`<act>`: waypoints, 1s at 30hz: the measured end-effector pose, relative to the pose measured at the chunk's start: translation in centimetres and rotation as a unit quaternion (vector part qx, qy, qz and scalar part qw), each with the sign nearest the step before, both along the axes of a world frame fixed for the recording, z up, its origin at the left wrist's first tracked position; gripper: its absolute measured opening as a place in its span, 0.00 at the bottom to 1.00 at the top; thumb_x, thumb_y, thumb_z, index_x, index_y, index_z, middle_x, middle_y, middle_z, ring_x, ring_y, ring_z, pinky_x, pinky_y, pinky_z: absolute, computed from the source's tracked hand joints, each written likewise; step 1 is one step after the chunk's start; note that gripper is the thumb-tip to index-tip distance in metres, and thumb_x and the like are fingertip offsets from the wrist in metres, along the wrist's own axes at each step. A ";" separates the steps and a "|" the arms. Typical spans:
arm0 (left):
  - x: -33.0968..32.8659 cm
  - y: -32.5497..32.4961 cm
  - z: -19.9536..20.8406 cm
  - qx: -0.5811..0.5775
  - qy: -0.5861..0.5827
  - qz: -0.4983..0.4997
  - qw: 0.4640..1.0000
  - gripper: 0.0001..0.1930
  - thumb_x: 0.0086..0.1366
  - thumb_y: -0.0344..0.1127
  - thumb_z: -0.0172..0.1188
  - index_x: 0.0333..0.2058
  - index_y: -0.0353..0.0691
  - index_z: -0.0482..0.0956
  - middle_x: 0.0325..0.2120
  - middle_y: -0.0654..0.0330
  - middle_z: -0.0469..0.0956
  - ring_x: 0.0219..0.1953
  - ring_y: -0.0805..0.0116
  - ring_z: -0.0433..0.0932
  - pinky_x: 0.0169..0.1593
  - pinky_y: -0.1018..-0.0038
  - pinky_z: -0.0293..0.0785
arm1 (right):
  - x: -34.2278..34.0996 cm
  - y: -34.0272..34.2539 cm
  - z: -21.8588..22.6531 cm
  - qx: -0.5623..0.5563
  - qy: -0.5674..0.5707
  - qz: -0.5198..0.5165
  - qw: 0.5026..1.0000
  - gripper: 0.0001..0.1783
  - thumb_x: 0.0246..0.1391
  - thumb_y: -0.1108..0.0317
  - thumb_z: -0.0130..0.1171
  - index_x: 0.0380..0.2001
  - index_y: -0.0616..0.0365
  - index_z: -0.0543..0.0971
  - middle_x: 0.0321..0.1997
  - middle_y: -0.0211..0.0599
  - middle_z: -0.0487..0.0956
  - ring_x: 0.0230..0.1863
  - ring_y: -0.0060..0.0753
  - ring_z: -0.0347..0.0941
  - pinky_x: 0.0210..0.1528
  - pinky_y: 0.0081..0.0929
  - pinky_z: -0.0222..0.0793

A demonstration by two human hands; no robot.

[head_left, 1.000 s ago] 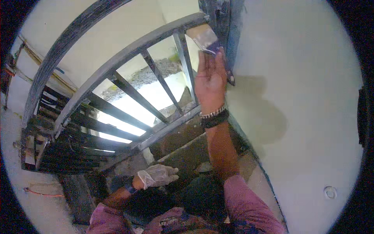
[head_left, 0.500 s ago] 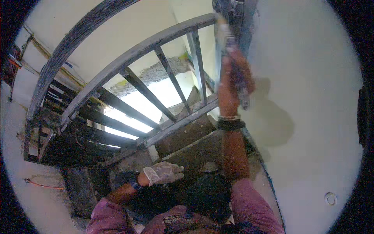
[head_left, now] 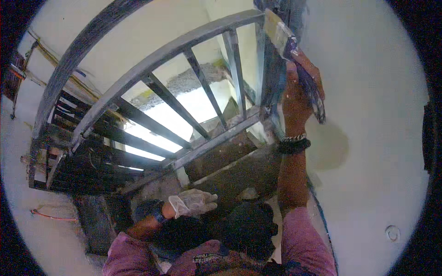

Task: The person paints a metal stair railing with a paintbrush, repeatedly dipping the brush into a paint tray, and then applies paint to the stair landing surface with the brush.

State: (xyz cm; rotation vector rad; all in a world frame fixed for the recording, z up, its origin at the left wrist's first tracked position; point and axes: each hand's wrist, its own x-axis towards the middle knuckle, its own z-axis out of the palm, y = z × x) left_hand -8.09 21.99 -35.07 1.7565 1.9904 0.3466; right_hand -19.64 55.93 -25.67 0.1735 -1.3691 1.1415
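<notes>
My right hand (head_left: 299,92) is closed around a paintbrush (head_left: 284,39) with a paint-smeared handle. The brush's pale bristles point up and left, at the dark post (head_left: 272,73) by the right end of the curved railing (head_left: 161,64). Whether the bristles touch the post or the rail end I cannot tell. My left hand (head_left: 193,204), in a thin whitish glove, hovers low in front of my body, fingers stretched to the right and nothing visible in it. Beneath the curved rail, several slanting bars run down to a straight lower rail (head_left: 216,140).
A pale wall (head_left: 368,92) rises close on my right, with a round fitting (head_left: 392,233) low on it. Another thick curved rail (head_left: 69,69) stands to the left. Cables (head_left: 46,54) run along the left wall. Bright light comes through behind the bars.
My right hand has moved right with the paintbrush, and the bristles now lean up-left. My left hand has stayed almost in place.
</notes>
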 end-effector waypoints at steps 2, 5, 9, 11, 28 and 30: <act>-0.1 0.4 0.3 -0.121 -0.099 0.071 0.985 0.17 0.67 0.38 0.48 0.52 0.42 0.72 0.54 0.49 0.71 0.51 0.52 0.75 0.52 0.63 0.73 | -0.1 -0.2 -1.9 -0.012 -0.020 0.046 0.999 0.12 0.52 0.78 0.61 0.42 0.60 0.80 0.45 0.42 0.81 0.47 0.32 0.78 0.51 0.30 0.72; -0.1 0.6 0.4 -0.161 -0.094 0.079 0.979 0.18 0.68 0.40 0.47 0.52 0.40 0.72 0.54 0.51 0.71 0.51 0.54 0.75 0.52 0.64 0.73 | 2.0 -1.7 -4.8 -0.066 -0.181 0.041 0.980 0.12 0.52 0.79 0.62 0.41 0.59 0.81 0.43 0.40 0.82 0.45 0.31 0.78 0.50 0.28 0.72; 0.1 -0.1 -0.4 -0.112 -0.198 0.102 0.969 0.23 0.66 0.46 0.52 0.56 0.40 0.70 0.62 0.52 0.64 0.53 0.49 0.74 0.53 0.62 0.73 | 1.9 -1.1 -5.5 -0.048 -0.115 0.014 0.992 0.11 0.51 0.78 0.63 0.40 0.59 0.81 0.41 0.40 0.83 0.43 0.30 0.79 0.49 0.26 0.73; 0.1 -0.6 -1.2 -0.116 -0.175 0.122 0.970 0.25 0.66 0.48 0.52 0.56 0.39 0.70 0.62 0.52 0.64 0.54 0.53 0.73 0.55 0.64 0.72 | 0.6 0.0 -5.2 -0.033 -0.078 -0.015 0.996 0.10 0.52 0.77 0.63 0.39 0.60 0.81 0.41 0.40 0.83 0.42 0.30 0.79 0.48 0.26 0.73; -2.7 5.5 1.0 -0.180 -0.342 0.346 0.855 0.30 0.68 0.52 0.52 0.63 0.44 0.63 0.57 0.56 0.69 0.55 0.70 0.71 0.54 0.71 0.72 | 1.0 -0.9 -6.7 -0.022 -0.146 0.063 0.987 0.14 0.51 0.78 0.62 0.43 0.57 0.80 0.45 0.43 0.81 0.46 0.37 0.78 0.49 0.31 0.74; -3.6 9.0 3.2 -0.033 -0.555 0.379 0.740 0.28 0.69 0.51 0.49 0.62 0.43 0.62 0.51 0.56 0.72 0.50 0.72 0.72 0.49 0.71 0.74 | 3.1 -2.7 -9.0 0.039 -0.157 0.037 0.986 0.16 0.48 0.79 0.62 0.42 0.56 0.80 0.44 0.45 0.80 0.45 0.41 0.78 0.49 0.32 0.74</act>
